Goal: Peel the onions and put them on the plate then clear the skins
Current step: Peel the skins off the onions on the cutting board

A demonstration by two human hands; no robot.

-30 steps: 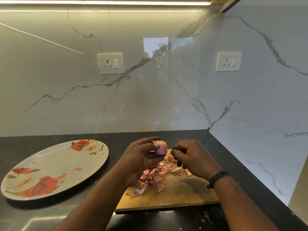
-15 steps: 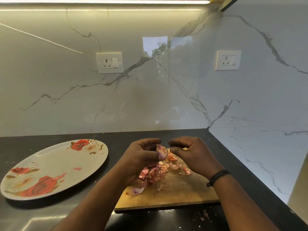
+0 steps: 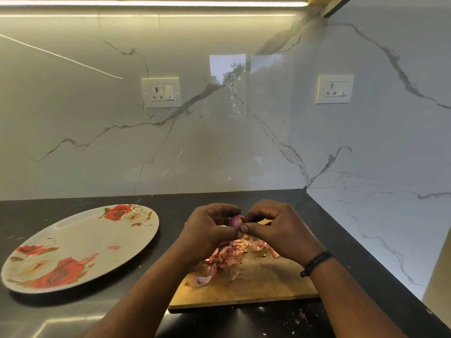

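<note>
A small purple onion (image 3: pixel 234 221) is held above the wooden cutting board (image 3: pixel 263 284). My left hand (image 3: pixel 207 230) grips it, fingers curled round its left side. My right hand (image 3: pixel 275 228) meets it from the right, thumb and fingertips pinching the skin at the onion's tip. Most of the onion is hidden between the two hands. A heap of pink and orange onion skins (image 3: pixel 227 258) lies on the board under my hands. The oval plate with red roses (image 3: pixel 73 247) sits to the left on the black counter, with no onion on it.
The black counter (image 3: pixel 353 252) ends at a marble backsplash behind and a marble wall on the right. Two wall sockets (image 3: pixel 161 92) are set in the backsplash. A few skin crumbs (image 3: pixel 301 317) lie on the counter in front of the board.
My right hand has come in from beside the onion and now pinches the skin at its tip. The onion has turned in my left hand and both hands have drawn together.
</note>
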